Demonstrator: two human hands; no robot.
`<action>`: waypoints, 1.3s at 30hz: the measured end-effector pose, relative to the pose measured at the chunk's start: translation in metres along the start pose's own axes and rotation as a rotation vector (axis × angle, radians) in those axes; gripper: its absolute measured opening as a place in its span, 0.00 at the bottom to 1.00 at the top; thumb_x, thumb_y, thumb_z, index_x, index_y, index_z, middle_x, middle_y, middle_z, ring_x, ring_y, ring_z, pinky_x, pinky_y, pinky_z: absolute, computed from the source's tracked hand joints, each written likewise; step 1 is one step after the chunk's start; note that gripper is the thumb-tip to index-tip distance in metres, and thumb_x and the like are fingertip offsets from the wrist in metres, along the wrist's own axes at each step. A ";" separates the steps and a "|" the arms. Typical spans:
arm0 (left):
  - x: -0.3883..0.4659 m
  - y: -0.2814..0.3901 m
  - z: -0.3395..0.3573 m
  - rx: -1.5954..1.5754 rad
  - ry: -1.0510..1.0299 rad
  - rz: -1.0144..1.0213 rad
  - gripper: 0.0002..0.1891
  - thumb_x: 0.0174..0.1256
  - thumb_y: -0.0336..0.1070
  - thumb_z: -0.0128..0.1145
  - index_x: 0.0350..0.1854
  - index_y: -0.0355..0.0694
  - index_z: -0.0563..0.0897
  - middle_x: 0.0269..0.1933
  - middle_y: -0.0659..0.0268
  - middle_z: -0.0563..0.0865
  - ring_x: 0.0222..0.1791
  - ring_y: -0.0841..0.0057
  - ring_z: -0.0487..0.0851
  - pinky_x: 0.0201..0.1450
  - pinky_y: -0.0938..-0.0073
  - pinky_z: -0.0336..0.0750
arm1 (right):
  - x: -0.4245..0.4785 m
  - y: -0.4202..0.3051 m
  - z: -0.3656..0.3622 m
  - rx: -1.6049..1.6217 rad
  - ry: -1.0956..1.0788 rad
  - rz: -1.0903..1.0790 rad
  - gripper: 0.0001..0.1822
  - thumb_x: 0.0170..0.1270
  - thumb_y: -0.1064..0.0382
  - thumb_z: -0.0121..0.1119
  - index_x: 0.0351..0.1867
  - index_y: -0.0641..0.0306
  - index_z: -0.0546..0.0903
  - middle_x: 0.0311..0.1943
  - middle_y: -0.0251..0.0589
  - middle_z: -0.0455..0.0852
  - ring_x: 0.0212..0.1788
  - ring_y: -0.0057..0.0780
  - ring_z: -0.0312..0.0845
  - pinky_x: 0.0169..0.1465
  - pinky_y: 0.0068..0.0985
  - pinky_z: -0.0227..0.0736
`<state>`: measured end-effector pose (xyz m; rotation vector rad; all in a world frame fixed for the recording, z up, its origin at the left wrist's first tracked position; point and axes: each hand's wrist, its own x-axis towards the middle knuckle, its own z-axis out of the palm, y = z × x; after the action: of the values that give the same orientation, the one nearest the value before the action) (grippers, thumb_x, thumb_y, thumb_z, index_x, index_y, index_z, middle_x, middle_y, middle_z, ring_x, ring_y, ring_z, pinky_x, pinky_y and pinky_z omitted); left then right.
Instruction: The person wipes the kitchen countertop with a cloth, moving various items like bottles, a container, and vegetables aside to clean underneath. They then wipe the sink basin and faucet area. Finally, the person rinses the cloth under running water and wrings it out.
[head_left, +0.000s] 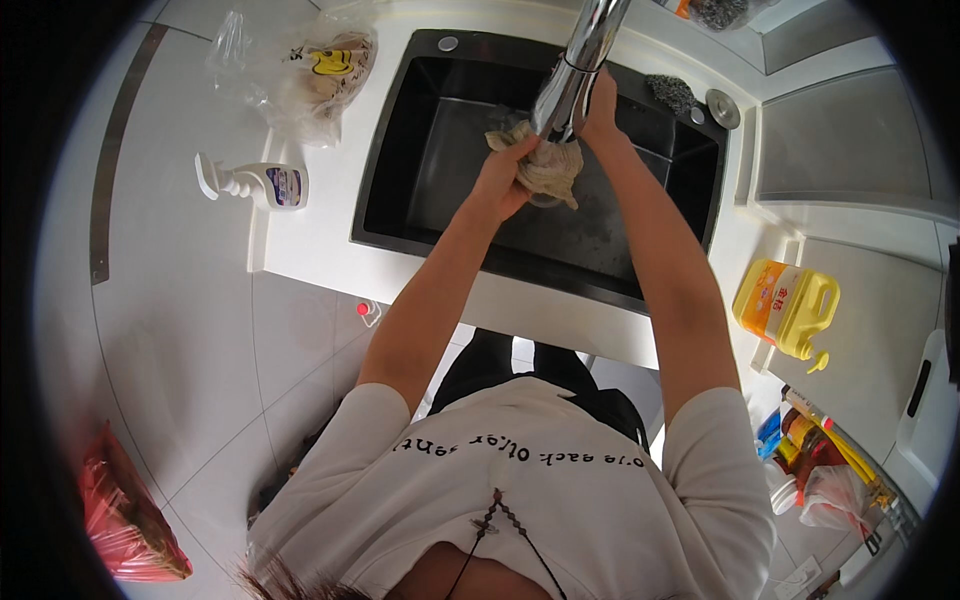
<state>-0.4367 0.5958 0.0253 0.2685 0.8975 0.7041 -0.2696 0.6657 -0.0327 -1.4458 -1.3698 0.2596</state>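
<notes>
A wet-looking beige cloth (551, 166) is in my left hand (501, 180), held under the mouth of a chrome faucet (574, 82). The thumb lies across the cloth near the spout. Beneath the cloth, a rounded clear edge shows, too little of it to name. My right hand (601, 109) is raised on the far side of the faucet, against or just behind its body. The spout hides its fingers, so what they touch is not visible. Both hands are above a black sink basin (450, 187) set in a white countertop (315, 232).
A steel-wool scourer (671, 94) and a metal drain cover (722, 109) sit at the sink's right rear. To the left stand a white spray bottle (281, 186) and a printed plastic bag (322, 82). A yellow detergent jug (784, 307) is on the right.
</notes>
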 end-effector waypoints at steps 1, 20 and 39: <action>-0.001 0.002 -0.005 -0.008 0.008 0.006 0.17 0.68 0.38 0.51 0.54 0.34 0.69 0.52 0.60 0.74 0.53 0.70 0.76 0.55 0.66 0.74 | -0.007 -0.025 -0.008 -0.101 0.011 -0.014 0.10 0.66 0.57 0.53 0.39 0.61 0.78 0.36 0.43 0.78 0.35 0.43 0.75 0.39 0.40 0.70; 0.034 -0.036 -0.010 -0.024 0.089 -0.070 0.21 0.71 0.46 0.44 0.61 0.40 0.66 0.55 0.59 0.74 0.54 0.68 0.75 0.53 0.63 0.73 | -0.085 -0.079 0.007 -0.289 -0.252 0.643 0.15 0.51 0.60 0.61 0.35 0.70 0.77 0.39 0.55 0.77 0.42 0.54 0.76 0.44 0.42 0.71; 0.033 -0.023 -0.019 -0.166 0.100 -0.089 0.14 0.63 0.35 0.56 0.48 0.36 0.73 0.46 0.59 0.77 0.46 0.68 0.78 0.49 0.64 0.76 | -0.126 -0.060 -0.019 1.057 -0.128 1.660 0.29 0.62 0.36 0.50 0.57 0.51 0.71 0.56 0.42 0.71 0.58 0.36 0.67 0.54 0.36 0.65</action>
<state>-0.4274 0.5991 -0.0180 0.0459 0.9341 0.7093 -0.3298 0.5386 -0.0394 -1.2149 0.3158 1.7893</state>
